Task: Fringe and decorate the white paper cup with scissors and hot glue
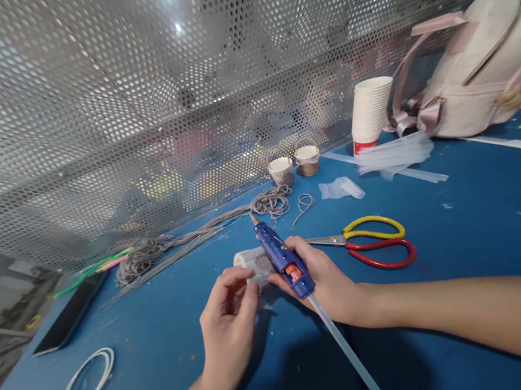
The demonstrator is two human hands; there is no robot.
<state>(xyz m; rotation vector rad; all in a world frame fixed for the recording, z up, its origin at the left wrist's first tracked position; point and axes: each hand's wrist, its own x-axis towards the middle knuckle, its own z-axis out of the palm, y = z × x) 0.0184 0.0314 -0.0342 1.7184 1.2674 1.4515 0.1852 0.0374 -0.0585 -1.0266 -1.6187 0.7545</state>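
My right hand [326, 283] grips a blue hot glue gun [281, 259] with an orange trigger, its nozzle pointing away toward the grey cord. A clear glue stick [350, 355] trails from the gun's back toward me. My left hand [228, 322] pinches a small white paper cup [251, 263] lying on its side on the blue table, just left of the gun. Both hands meet at the table's middle.
Scissors [372, 244] with yellow and red handles lie right of my hands. Grey cord bundles [269, 203], two small wrapped cups [281, 170], a paper cup stack [370, 111] and a pink backpack [479, 75] stand behind. A phone [69, 312] and white cable loop [87, 379] lie left, below the perforated metal screen [126, 97].
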